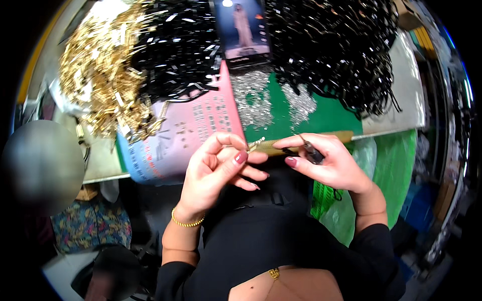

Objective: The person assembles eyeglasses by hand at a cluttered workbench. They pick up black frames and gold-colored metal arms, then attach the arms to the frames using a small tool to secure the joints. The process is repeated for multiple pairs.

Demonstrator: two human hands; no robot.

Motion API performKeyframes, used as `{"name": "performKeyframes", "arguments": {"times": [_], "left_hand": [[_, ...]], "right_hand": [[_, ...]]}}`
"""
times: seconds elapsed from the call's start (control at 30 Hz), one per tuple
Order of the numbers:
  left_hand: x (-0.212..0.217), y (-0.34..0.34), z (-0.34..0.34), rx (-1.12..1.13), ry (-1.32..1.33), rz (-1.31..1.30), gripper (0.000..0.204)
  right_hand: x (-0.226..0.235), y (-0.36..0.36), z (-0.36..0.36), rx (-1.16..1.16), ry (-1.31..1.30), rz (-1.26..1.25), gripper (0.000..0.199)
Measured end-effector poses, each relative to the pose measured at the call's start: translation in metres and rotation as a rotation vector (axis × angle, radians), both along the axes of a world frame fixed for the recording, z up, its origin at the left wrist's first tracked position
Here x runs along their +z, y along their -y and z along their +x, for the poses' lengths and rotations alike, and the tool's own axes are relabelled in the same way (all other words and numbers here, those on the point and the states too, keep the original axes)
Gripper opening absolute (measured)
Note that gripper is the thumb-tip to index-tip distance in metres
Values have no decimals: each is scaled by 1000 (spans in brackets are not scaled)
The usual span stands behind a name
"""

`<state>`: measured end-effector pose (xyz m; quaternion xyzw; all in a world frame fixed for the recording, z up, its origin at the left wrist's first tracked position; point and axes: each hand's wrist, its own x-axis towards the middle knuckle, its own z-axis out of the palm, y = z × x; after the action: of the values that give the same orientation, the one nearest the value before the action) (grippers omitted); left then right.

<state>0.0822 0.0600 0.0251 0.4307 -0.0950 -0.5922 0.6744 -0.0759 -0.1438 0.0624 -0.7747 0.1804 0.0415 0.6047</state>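
the green mat (329,118) on the table serves as the reference for all positions below.

far left of the green mat: a heap of gold metal pieces (103,75), spread over the table's left end. its right edge meets a heap of black pieces (178,45), which lies up and to the left of the mat.

left of the mat, touching its edge: a pink printed sheet (183,133), tilted, with a few loose gold pieces lying on it.

above the mat's left part: a phone (243,30), standing with a lit screen.

on the mat: two patches of small silver parts (253,98), near its upper left area.

below the mat's front edge, over the lap: the left hand (216,168). thumb and forefinger are pinched shut on a small gold piece (256,144), whose tip points right and up; the other fingers are curled loosely. a gold bracelet (187,222) sits on this wrist.

just right of it, also below the mat's front edge: the right hand (326,160). its fingers are closed around a thin black piece (312,152), and its thumb tip nearly meets the left fingertips. the gold piece sits between the two hands, in front of the table's wooden edge (341,135).

above and right of the mat: a second, larger heap of black pieces (341,50).

lower right of the mat: a green plastic bag (391,170), hanging off the table edge.
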Motion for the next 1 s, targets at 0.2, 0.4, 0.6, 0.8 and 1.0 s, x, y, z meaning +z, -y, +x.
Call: {"name": "performKeyframes", "arguments": {"times": [0.2,0.4,0.6,0.8,1.0], "left_hand": [[-9,2,-20,-107,130,45,27],[-8,3,-19,-152,229,61,25],[1,7,-26,-306,894,-39,14],[-4,6,-20,-395,1221,-10,12],[-5,22,-22,-73,694,78,20]], "right_hand": [[-5,-1,-3,-13,29,-39,21],[0,8,-8,142,50,-120,26],[7,7,-13,379,153,-397,14],[20,22,-22,257,-249,-264,39],[3,34,-27,243,-169,-878,35]]}}
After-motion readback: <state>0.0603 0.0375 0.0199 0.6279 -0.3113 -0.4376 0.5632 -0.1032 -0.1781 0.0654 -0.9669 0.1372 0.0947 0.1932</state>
